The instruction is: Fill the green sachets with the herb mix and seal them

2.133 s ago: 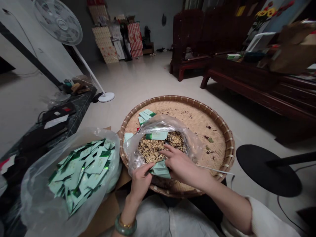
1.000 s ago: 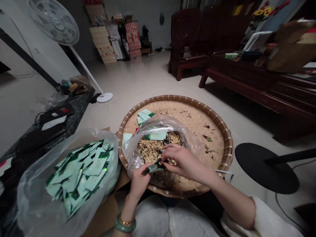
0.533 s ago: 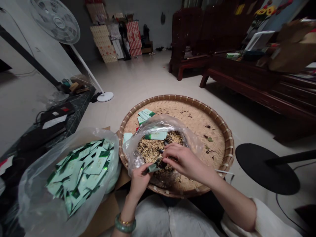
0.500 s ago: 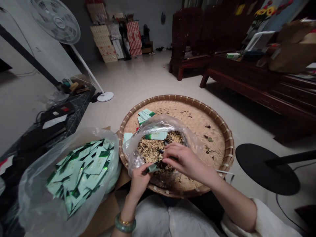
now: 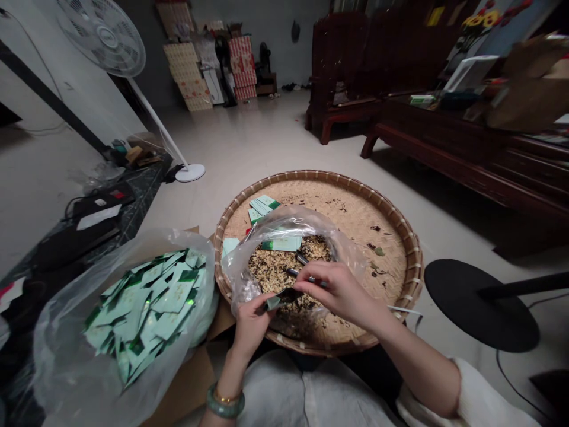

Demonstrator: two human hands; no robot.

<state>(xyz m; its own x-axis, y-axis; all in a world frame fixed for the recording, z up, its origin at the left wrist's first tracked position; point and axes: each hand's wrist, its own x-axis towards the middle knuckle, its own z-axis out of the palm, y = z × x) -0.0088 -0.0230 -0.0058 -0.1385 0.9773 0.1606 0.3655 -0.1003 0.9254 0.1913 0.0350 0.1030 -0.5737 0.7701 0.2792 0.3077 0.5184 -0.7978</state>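
Note:
My left hand [image 5: 254, 320] is closed on one end of a small green packet [image 5: 273, 302], whose opening looks dark. My right hand [image 5: 331, 287] is pinched at the packet's far edge, its fingertips partly hiding that edge. Both hands are over a clear plastic bag [image 5: 240, 270] of pale and dark dried bits [image 5: 271, 270], inside a round woven bamboo tray [image 5: 411, 255]. Two dark metal rods [image 5: 303, 258] stick out beside my right fingers; their full shape is hidden. A stack of flat green packets [image 5: 284, 244] lies on the dried bits.
More green packets [image 5: 262, 205] lie in the tray at upper left. On my left stands a large plastic bag [image 5: 66, 350] filled with green packets [image 5: 153, 302], over a cardboard box [image 5: 191, 379]. A black round base [image 5: 480, 302] is right of the tray, and a white fan [image 5: 109, 38] stands farther back.
The green packet, earlier spread flat between both hands, is now tilted with its dark opening showing. My right fingers have shifted from stretched out to pinched, showing more of the metal rods.

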